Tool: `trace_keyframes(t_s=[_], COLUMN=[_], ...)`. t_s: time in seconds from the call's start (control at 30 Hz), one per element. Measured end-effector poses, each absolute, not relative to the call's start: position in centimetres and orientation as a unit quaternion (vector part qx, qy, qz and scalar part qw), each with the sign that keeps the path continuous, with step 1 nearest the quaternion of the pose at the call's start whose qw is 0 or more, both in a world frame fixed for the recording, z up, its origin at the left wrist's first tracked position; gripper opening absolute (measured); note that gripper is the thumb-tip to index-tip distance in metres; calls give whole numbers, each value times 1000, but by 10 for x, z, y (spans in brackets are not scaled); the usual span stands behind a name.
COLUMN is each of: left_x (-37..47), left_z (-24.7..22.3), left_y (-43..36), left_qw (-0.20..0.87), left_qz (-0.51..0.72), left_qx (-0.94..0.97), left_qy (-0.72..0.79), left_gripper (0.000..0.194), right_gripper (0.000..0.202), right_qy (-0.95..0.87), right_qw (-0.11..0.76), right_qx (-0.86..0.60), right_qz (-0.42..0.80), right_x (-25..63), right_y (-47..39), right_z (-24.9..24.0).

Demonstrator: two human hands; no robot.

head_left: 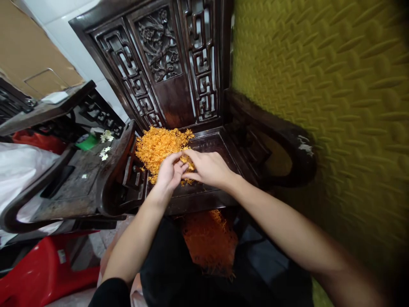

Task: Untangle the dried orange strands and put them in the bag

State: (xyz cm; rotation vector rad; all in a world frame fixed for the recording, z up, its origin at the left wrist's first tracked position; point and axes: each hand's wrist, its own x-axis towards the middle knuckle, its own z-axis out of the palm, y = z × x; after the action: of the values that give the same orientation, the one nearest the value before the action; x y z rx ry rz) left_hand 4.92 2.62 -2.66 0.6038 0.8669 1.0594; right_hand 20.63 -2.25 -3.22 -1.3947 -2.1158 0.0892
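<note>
A heap of frilly orange strands or blossoms (156,147) lies on the left part of the dark wooden chair seat (217,147). My left hand (171,170) is at the heap's lower right edge, palm up with curled fingers. My right hand (209,167) reaches in from the right, its thumb and fingertips meeting the fingers of my left hand. Some orange bits show between the two hands; what exactly the fingers pinch is too small to tell. Below the seat's front edge, an orange-red container or cloth (211,241) holds more orange strands.
The carved chair back (172,96) rises behind the seat, with a curved armrest (287,149) at right beside a yellow-green textured wall (326,85). A second wooden chair (73,187) with white flowers (105,153) stands at left, above a red plastic stool (51,268).
</note>
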Motion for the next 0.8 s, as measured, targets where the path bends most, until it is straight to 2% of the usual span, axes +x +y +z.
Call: trace_keyframes(t_s=[0.07,0.13,0.2,0.3,0.37,0.43,0.63,0.8], left_x=[50,48,44,38,37,38,49,51], left_z=[-27,-27,-26,-23,-22,-23,-29,-35], left_y=[24,23,23,23,23,22,18,20], left_qw=[739,722,649,534,516,520,576,655], left_qz=[474,464,473,446,405,387,382,365], left_qx=[279,329,440,616,663,661,616,553], left_qy=[389,394,401,369,362,379,378,364], left_gripper=[9,9,15,27,30,30,37,47], right_gripper=[41,32,30,32,36,40,48,48], right_qy=[-802,-795,-751,-601,-497,-431,-386,-483], right_qw=[298,355,450,562,597,618,627,611], right_qx=[-518,-489,-458,-428,-400,-374,-374,-465], right_qz=[16,56,155,374,486,541,564,421], right_x=[202,203,205,206,205,203,193,189], right_y=[-17,-10,-5,-4,-5,-4,0,-4], right_z=[-36,-41,-46,-51,-52,-51,-49,-54])
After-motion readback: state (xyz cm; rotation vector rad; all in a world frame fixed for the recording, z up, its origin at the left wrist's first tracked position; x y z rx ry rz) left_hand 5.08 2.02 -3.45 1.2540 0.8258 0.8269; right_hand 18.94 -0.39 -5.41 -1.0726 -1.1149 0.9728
